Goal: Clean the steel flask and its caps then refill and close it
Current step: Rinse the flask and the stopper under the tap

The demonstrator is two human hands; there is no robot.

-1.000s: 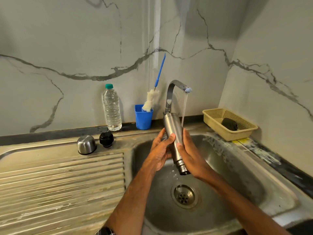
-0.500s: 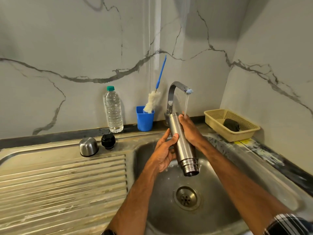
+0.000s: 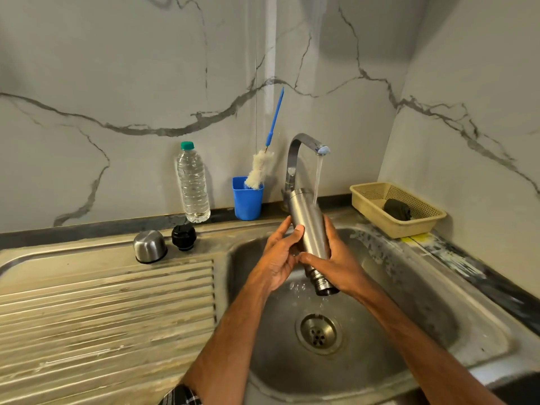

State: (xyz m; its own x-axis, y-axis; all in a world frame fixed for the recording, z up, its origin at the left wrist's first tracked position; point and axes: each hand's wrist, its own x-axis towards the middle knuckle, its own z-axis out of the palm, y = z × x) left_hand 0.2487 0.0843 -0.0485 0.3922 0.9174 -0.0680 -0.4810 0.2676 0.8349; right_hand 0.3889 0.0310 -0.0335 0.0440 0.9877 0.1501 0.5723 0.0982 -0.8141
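Fingers [image 3: 287, 233] of both hands are wrapped around the steel flask [image 3: 309, 226], held mouth-down under the tap stream [image 3: 318, 179] so rinse water drains.

Steel sink counter [image 3: 87, 302]: left of the left hand [image 3: 277, 258], steel cap [image 3: 149, 246], black stopper [image 3: 183, 237]; beyond, water bottle [image 3: 193, 182], blue cup [image 3: 247, 198]; right, basket [image 3: 397, 209].

Single head-worn view, facing forward and down, close over sink [image 3: 438, 302], seemingly wide-angle
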